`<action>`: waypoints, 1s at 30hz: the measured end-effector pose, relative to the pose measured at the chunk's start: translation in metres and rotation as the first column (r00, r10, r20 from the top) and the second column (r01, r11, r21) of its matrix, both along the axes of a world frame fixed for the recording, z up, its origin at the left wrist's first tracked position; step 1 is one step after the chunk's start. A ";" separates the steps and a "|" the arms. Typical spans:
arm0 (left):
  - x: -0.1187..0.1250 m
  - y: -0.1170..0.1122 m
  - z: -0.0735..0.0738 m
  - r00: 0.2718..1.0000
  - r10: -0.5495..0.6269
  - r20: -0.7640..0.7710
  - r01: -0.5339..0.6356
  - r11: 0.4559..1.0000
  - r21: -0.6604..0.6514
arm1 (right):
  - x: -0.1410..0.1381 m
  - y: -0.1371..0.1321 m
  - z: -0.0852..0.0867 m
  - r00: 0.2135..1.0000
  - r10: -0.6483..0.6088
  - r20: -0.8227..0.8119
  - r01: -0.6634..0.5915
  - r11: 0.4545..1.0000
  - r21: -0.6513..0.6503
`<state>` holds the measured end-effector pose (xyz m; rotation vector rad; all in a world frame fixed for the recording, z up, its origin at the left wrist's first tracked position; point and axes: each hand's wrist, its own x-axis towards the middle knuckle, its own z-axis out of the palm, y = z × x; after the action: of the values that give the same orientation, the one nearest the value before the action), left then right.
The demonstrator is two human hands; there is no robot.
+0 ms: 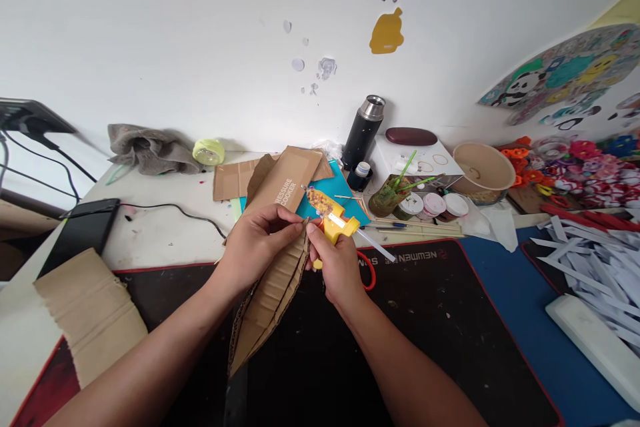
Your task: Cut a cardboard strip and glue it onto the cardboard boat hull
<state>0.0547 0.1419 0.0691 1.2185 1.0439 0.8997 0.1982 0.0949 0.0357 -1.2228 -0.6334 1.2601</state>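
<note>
A leaf-shaped, boat-like piece of brown corrugated cardboard (273, 297) is held over the black desk mat, its lower point toward me. My left hand (255, 243) pinches its upper end between thumb and fingers. My right hand (337, 267) is closed at the same upper tip, thumb and fingers against the cardboard edge. Just behind the right hand lies a yellow glue gun (337, 220) with a clear glue stick (376, 245) poking out; part of its body is hidden by the hand. Red scissor handles (370, 271) show beside the right hand.
Behind the hands lie printed cardboard (283, 180) and a teal sheet (325, 185). A black flask (363, 133), small paint pots (433, 205) and a tan bowl (483, 165) stand at the back. White paper strips (595, 273) lie right; a cardboard scrap (90, 313) lies left.
</note>
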 end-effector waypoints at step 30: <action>0.000 0.000 -0.002 1.000 0.007 -0.001 -0.007 1.000 0.000 | -0.001 0.000 0.000 1.000 -0.011 0.007 0.011 1.000 -0.015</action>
<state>0.0551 0.1421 0.0674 1.2160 1.0493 0.9054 0.1975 0.0949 0.0354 -1.2425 -0.6224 1.2539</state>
